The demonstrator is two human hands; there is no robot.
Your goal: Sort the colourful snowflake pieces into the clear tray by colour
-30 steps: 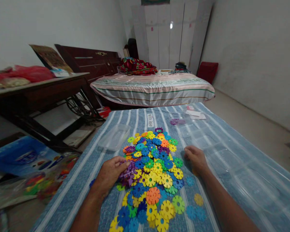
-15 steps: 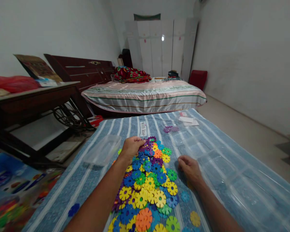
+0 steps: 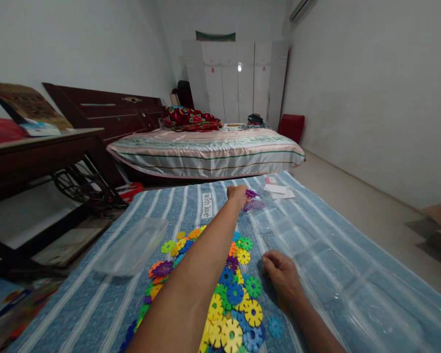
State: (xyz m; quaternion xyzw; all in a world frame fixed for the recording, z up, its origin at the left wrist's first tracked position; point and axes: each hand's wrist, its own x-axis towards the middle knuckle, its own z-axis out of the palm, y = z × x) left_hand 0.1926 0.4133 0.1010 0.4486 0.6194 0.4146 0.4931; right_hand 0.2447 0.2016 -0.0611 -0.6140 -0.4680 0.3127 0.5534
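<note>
Fingers of the left hand (image 3: 238, 196) are at the far side of the cloth-covered table (image 3: 95, 304), touching or just beside a small cluster of purple pieces (image 3: 254, 205). The hand is distant and partly turned away, so I cannot tell whether they pinch a piece or are released. The right hand (image 3: 282, 277) rests nearer, its fingers loosely curled and its palm out of sight, between a bright pile of flower-shaped discs (image 3: 232, 292) and a clear divided tray (image 3: 320, 240).

The purple pieces lie at the tray's far left end, near some white cards (image 3: 276, 189). Its walls are hard to see, so a piece could be let go over an edge and miss the compartment. The left forearm stretches across the pile; if it dips, it may drag loose discs off the heap. A bump from either hand might also shift the tray, which looks light.

As for direction, the purple cluster is compact and shows no clear pointing end or long axis. The discs are round and flat, so they point nowhere, though their pile runs lengthwise from near to far. The tray's long axis slants from far left to near right
</note>
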